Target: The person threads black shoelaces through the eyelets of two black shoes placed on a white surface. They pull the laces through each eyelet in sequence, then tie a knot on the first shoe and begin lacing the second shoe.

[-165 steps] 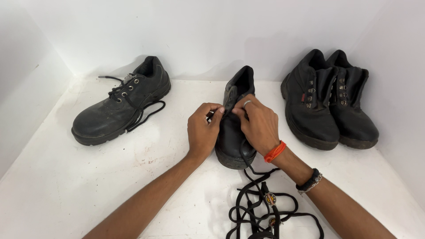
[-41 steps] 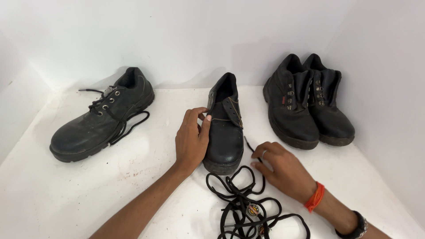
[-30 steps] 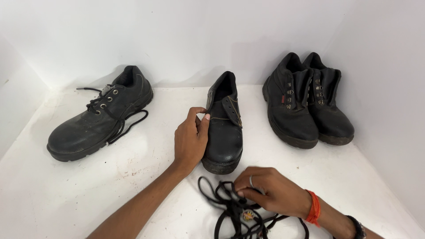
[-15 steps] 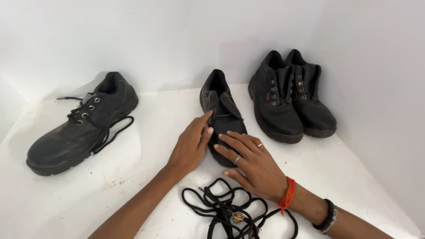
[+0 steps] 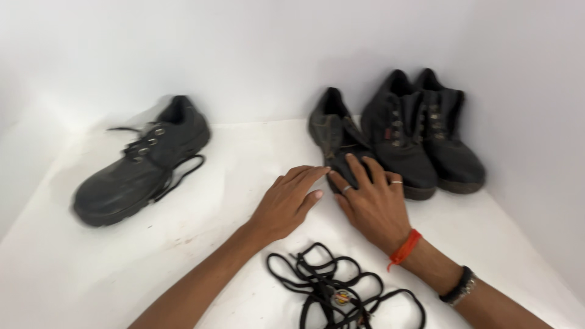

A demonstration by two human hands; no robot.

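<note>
A black unlaced shoe point(image 5: 332, 131) lies at the back middle of the white surface, close beside a pair of black shoes point(image 5: 420, 134). My right hand point(image 5: 368, 198) rests flat on the toe of the unlaced shoe, fingers spread. My left hand point(image 5: 286, 201) lies flat on the surface just left of that toe, fingertips near it, holding nothing. A tangle of black laces point(image 5: 335, 289) lies in front of both hands, untouched.
A black laced shoe point(image 5: 143, 161) lies on its own at the left, its lace trailing loose. White walls close in the back and the right side. I wear an orange band point(image 5: 403, 248) and a dark bracelet point(image 5: 461, 285) on the right wrist.
The unlaced shoe has slid right, up against the pair. My right hand left the laces and moved onto its toe. My left hand let go of the shoe's side and lies flat.
</note>
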